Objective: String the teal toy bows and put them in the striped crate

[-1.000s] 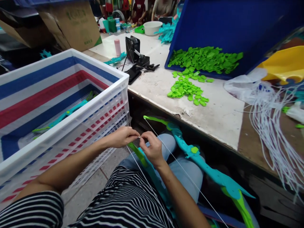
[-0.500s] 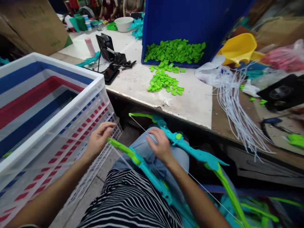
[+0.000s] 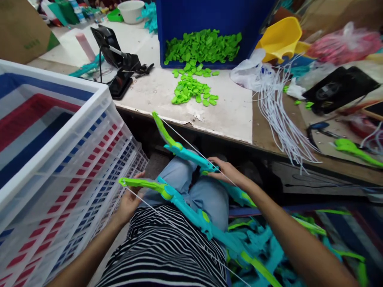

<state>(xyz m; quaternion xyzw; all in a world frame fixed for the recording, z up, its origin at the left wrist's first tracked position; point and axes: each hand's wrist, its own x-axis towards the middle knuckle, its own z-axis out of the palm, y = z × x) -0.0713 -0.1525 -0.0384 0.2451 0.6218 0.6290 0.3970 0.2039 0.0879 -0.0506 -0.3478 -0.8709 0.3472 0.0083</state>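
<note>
Two toy bows, teal in the middle with lime-green limbs and white strings, lie slanting over my lap. The near toy bow (image 3: 185, 208) rests across my striped shirt and jeans, its string on the side towards me. At its upper-left green limb is my left hand (image 3: 129, 203), fingers curled behind the limb. My right hand (image 3: 225, 172) grips the middle of the far toy bow (image 3: 191, 156), thumb and fingers closed about the teal part. That bow's green tip points up to the table edge, and its string runs along the side away from me.
A white crate (image 3: 103, 93) with a striped lining stands at my left. On the table (image 3: 233, 115) are lime-green pieces (image 3: 191, 88), a blue bin (image 3: 209, 16), a black stand (image 3: 119, 63) and white cords (image 3: 277, 115). More bow parts (image 3: 263, 243) fill a container at lower right.
My right hand has moved onto the far bow's middle. That bow has turned, its string now on the far side. My left hand has slipped behind the near bow's limb. The view has shifted.
</note>
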